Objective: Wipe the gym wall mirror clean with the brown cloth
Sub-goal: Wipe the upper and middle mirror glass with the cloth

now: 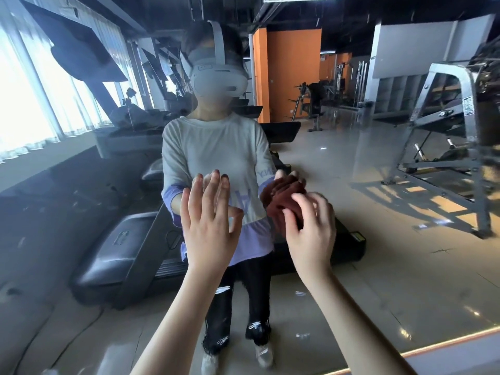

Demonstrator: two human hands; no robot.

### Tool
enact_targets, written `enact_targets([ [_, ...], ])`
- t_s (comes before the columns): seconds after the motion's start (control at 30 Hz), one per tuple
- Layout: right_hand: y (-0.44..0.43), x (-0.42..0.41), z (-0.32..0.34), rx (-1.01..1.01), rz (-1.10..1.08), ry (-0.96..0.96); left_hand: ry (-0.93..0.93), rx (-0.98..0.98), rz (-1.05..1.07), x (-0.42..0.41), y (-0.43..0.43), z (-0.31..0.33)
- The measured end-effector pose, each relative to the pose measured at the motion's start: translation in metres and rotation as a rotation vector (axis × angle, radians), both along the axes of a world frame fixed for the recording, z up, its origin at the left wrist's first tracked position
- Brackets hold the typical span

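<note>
right hand (pixel 311 228) fingers (pixel 305 204) pinch bunched brown cloth (pixel 284 201) at mirror (pixel 378 185); left hand (pixel 208 220) fingers spread near it, bare touch risks fresh smears

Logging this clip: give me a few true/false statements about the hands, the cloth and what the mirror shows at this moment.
1. The right hand holds the brown cloth bunched up at the mirror. True.
2. The left hand is clenched into a fist. False: its fingers are straight and spread, and it holds nothing.
3. A treadmill shows in the reflection, to the left of the hands. True.
4. Both hands grip the cloth together. False: only the right hand has it, and the left hand is apart from it, to its left.
</note>
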State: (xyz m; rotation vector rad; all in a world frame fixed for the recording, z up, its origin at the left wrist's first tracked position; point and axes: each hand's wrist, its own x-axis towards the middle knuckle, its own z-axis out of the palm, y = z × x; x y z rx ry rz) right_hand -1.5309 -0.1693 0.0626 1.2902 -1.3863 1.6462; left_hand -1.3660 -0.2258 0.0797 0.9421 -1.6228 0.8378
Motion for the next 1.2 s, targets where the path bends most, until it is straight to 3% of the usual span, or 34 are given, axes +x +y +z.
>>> enact_targets([
  [0.07,-0.003,-0.007,0.022,-0.042,-0.021,-0.003,0.009,-0.003,-0.006,-0.001,0.001,0.002],
  [0.2,-0.005,-0.022,0.068,-0.118,-0.061,-0.217,0.036,-0.004,-0.032,0.000,0.003,0.005],
  [0.33,-0.009,-0.012,0.062,-0.046,-0.070,0.062,0.051,0.016,-0.062,-0.005,0.008,0.010],
  [0.4,-0.009,-0.023,0.066,-0.049,-0.068,0.114,0.004,0.006,-0.107,-0.012,0.012,0.015],
  [0.57,-0.004,-0.047,0.072,-0.083,-0.074,-0.210,-0.067,0.032,-0.131,-0.033,0.010,0.012],
  [0.73,-0.003,-0.043,0.044,-0.009,-0.010,0.088,-0.022,-0.010,-0.042,-0.042,0.007,0.003],
  [0.9,0.000,-0.070,0.047,-0.100,-0.049,-0.214,-0.017,-0.008,-0.052,-0.043,0.007,0.003],
  [1.07,0.001,-0.056,0.013,-0.009,0.000,0.065,-0.025,0.018,-0.012,-0.044,0.009,0.003],
  [1.13,0.002,-0.066,0.011,0.003,0.002,-0.009,-0.022,0.019,-0.007,-0.043,0.010,0.003],
  [1.2,0.006,-0.075,0.012,-0.005,-0.010,-0.205,-0.021,0.015,-0.007,-0.044,0.010,0.003],
])
